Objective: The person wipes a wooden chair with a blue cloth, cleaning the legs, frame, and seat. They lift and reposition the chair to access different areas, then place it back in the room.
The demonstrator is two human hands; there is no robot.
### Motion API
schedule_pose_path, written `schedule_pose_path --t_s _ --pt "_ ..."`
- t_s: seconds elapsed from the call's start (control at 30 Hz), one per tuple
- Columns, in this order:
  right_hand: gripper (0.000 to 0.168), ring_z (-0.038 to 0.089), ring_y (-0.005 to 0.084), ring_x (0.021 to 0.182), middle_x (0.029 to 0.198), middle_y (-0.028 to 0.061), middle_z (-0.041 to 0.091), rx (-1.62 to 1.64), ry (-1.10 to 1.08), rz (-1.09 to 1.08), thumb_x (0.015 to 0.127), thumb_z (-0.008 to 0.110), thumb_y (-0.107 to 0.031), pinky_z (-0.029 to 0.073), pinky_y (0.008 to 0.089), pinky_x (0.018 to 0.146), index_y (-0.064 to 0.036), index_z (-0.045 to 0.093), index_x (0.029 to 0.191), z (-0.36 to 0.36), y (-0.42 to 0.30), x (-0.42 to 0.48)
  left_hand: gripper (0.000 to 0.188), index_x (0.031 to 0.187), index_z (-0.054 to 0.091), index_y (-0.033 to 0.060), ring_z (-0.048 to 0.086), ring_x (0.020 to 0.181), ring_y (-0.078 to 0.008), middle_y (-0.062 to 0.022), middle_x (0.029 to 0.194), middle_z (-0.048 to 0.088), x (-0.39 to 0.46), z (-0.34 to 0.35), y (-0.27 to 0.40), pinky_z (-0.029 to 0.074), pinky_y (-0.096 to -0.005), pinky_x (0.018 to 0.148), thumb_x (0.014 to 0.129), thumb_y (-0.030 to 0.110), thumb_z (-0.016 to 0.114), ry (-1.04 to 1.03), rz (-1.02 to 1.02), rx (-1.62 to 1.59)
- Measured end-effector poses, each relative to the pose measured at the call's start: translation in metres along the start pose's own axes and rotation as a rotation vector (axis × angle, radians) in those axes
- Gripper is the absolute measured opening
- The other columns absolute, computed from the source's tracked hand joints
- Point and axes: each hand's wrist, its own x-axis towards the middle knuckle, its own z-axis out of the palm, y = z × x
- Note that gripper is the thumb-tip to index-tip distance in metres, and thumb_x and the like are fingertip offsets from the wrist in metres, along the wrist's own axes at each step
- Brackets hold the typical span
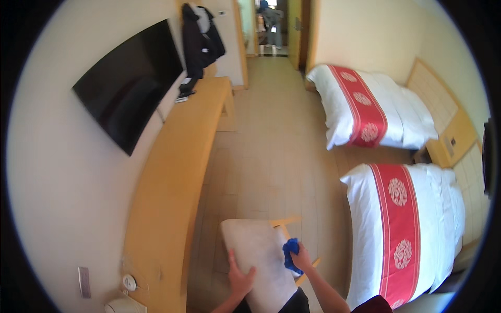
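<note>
A chair with a pale cushioned part (258,250) and light wooden legs lies tipped in front of me at the bottom centre. My left hand (240,277) rests on the left side of the pale upholstery, thumb and fingers spread. In my right hand (301,258) is a bunched blue cloth (291,254), held against the chair's right side beside the wooden frame. Greyish smudges show on the upholstery between the two hands. The cloth and my fingers hide part of the frame.
A long wooden desk (172,164) runs along the left wall under a television (131,86). Two beds with red runners (399,219) stand at the right. Coats (199,39) hang near the far end. Beyond the open door (295,31), a person (273,25) stands.
</note>
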Motion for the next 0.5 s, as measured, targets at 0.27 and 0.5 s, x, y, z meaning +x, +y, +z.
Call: schedule_pose_path --t_s 0.27,0.5 --pt "0.047 0.059 0.0425 0.098 0.107 0.0213 0.062 -0.167 -0.02 -0.54 0.076 0.064 -0.011 0.049 0.0485 0.082 -0.01 0.05 0.121 -0.015 -0.182 0.059 0.09 0.149 0.021 0.0076 0.047 0.126 -0.0367 -0.0215 0.141 0.042 0.004 -0.007 0.023 0.04 -0.0396 0.103 0.074 0.017 0.071 -0.041 -0.127 0.074" --pt "0.048 0.058 0.0423 0.096 0.107 0.0198 0.061 -0.225 -0.051 -0.72 0.074 0.061 -0.003 0.049 0.049 0.08 -0.009 0.049 0.12 0.011 -0.164 0.151 0.092 0.151 0.017 0.013 0.047 0.123 -0.0388 -0.0203 0.143 0.04 0.003 0.065 0.032 0.041 -0.0432 0.1 0.075 0.02 0.069 -0.014 -0.074 0.121"
